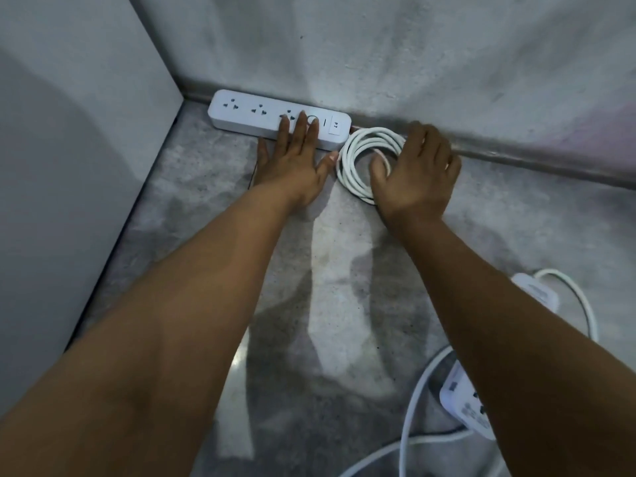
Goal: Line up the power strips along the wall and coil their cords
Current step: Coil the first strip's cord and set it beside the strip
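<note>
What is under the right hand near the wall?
The right hand grips a coiled white cord lying on the floor. The coil's right part and any plug are covered.

We note a power strip (pixel 261 117) on the floor (pixel 344 270), flat against the base of the wall (pixel 378 63), its left end near the side panel (pixel 86 132). The coiled cord (pixel 358 156) sits just right of it. Left hand (pixel 292 163) rests on the strip's near edge; right hand (pixel 416 173) grips the coil's right side. Nearer us, at right, lie a second strip (pixel 468 411), a third strip (pixel 537 290) and loose cords (pixel 409 407).
</note>
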Tool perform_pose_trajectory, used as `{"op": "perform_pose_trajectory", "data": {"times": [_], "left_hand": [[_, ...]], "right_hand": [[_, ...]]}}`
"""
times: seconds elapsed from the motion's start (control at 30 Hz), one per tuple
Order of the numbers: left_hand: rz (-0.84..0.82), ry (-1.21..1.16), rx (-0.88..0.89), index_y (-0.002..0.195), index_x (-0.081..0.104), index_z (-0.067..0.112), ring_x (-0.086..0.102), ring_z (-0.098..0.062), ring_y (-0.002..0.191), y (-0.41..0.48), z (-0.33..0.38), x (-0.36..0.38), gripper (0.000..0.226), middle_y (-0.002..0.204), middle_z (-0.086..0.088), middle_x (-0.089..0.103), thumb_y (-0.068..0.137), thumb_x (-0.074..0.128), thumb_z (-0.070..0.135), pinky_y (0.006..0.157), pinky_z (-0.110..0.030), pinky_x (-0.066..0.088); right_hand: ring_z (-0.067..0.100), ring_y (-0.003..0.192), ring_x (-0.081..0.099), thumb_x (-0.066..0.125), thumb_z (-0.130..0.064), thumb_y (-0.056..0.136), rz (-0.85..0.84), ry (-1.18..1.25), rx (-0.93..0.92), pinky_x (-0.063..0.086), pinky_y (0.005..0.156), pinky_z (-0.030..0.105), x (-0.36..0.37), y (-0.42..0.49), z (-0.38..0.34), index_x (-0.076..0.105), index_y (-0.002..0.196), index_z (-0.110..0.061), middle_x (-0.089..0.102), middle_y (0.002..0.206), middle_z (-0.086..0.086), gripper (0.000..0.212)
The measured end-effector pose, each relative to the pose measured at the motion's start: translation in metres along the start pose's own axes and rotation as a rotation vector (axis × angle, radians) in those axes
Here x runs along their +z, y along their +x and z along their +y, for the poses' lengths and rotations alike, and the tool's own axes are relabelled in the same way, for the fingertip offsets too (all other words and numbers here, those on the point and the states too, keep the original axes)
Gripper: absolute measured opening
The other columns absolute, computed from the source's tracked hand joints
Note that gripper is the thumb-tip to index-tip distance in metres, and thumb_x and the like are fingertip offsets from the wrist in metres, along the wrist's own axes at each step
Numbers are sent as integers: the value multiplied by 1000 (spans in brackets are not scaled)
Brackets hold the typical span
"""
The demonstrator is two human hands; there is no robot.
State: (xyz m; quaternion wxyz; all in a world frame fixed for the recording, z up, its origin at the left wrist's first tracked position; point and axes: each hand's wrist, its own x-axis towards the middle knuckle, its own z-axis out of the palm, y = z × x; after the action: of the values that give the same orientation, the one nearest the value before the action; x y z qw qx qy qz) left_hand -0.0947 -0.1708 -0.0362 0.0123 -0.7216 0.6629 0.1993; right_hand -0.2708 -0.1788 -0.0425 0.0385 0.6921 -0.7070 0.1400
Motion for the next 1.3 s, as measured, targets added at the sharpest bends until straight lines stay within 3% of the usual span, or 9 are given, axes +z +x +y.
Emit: {"op": "perform_pose_trajectory", "data": {"times": [0.17,0.3,0.4,0.63,0.93,1.3], "left_hand": [[-17,-2,0,155,-14,24,-24,-19,148,0,0,-3,68,162,5,-23,101,12,56,119,-51,-10],[-20,-3,1,155,-13,24,-25,-19,148,0,-1,-4,67,162,6,-23,101,11,55,118,-51,-11],[-13,-1,0,155,-13,25,-24,-18,148,0,-2,-3,67,162,7,-23,101,12,55,118,-51,-11],[-14,19,5,155,-15,25,-24,-18,148,0,-2,-3,69,161,7,-24,100,12,57,119,-52,-10],[15,121,19,154,-17,23,-22,-18,148,-7,-2,-6,70,161,4,-25,100,12,58,119,-52,-12],[44,63,104,156,-9,21,-18,-18,150,-68,23,-5,70,163,2,-19,100,11,58,120,-48,-12]], "right_hand": [[33,144,33,36,-69,89,-18,-40,-260,19,117,51,12,-28,-3,38,148,-12,35,155,17,82],[32,151,9,23,-68,92,-170,-77,-241,4,121,49,17,-24,1,17,156,-17,11,163,13,82],[31,151,-1,24,-66,94,-267,-80,-205,-2,121,49,13,-14,-1,4,156,-17,-1,164,12,82],[29,151,-4,26,-65,93,-397,-99,-119,-5,118,54,6,9,-4,2,156,-20,-3,164,9,81],[22,152,-8,25,-72,91,-384,-88,-166,-7,120,54,-12,-8,3,1,156,-21,-8,165,4,86],[19,152,-1,29,-57,97,-372,-80,-146,-4,122,45,-62,-65,38,6,156,-15,-1,165,3,76]]}}
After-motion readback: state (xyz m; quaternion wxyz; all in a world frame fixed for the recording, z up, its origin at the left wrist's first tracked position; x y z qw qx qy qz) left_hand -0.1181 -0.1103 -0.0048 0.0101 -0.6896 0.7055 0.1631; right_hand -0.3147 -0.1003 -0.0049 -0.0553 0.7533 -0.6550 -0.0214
